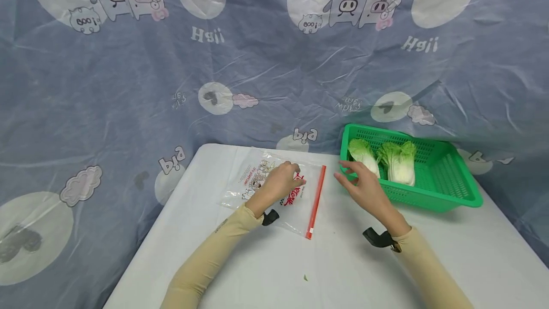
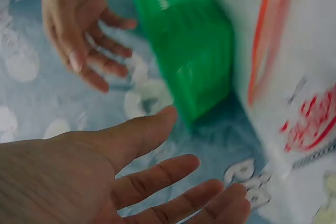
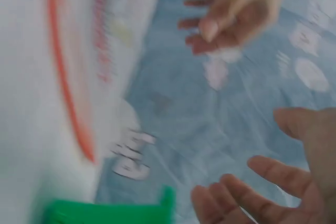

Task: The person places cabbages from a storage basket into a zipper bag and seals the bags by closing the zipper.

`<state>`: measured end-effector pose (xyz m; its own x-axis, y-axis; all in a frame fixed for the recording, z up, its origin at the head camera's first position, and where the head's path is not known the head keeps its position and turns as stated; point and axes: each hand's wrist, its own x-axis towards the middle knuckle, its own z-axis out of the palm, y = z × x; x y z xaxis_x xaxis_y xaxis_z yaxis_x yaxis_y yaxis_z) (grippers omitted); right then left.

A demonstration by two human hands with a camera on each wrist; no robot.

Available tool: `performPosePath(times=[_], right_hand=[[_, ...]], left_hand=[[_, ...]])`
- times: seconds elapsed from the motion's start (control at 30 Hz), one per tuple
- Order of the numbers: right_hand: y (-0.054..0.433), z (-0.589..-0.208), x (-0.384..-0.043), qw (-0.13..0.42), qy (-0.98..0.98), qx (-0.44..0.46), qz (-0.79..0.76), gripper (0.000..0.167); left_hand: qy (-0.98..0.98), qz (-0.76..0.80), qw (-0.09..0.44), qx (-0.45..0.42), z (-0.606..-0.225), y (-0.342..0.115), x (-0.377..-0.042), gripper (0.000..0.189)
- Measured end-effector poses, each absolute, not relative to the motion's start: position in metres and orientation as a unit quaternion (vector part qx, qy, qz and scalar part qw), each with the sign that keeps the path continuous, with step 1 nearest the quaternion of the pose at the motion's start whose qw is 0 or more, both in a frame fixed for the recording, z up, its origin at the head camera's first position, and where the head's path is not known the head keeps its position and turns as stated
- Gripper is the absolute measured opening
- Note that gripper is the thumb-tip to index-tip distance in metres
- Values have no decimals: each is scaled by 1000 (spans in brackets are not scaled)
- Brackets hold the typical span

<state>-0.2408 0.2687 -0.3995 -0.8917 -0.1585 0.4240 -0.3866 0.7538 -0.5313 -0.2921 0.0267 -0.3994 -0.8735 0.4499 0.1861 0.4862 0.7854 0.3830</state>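
In the head view my left hand [image 1: 279, 182] hovers over a clear zip bag [image 1: 296, 218] with red print and a red slider strip along its right edge. The bag lies flat on the white table. My right hand [image 1: 363, 189] is held up between the bag and a green basket [image 1: 446, 199], its fingertips overlapping the basket's left corner. Both hands hold nothing; the left wrist view shows the left fingers [image 2: 157, 182] spread and relaxed, and the right wrist view shows the same of the right fingers [image 3: 278, 174]. Small napa cabbages [image 1: 401, 168] lie in the basket's left part.
The white table [image 1: 253, 271] bears the bag and the basket, and a small green leaf scrap [image 1: 305, 278] lies near its front. Behind it hangs a grey-blue printed cloth [image 1: 266, 56], which also runs down both sides.
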Motion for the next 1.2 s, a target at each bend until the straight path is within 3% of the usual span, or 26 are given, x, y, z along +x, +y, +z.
performPosePath(times=[0.17,0.37,0.5,0.77,1.2], right_hand=[[263,-435,-238,137,-912,116,370,36],[261,-471,-237,25,-865,33,499,25],[260,-484,-237,-8,-845,-23,535,22],[263,-494,-239,-36,-813,-63,577,22],[261,-496,-239,-21,-835,-54,547,20]], left_hand=[[-942,-196,29,-272,-432,54,-293,22],[-937,-222,-8,-270,-464,75,-292,26],[-938,-230,-36,-256,-477,81,-289,29],[-932,-248,-29,-262,-482,80,-287,23],[-915,-331,-47,-227,-476,74,-290,11]])
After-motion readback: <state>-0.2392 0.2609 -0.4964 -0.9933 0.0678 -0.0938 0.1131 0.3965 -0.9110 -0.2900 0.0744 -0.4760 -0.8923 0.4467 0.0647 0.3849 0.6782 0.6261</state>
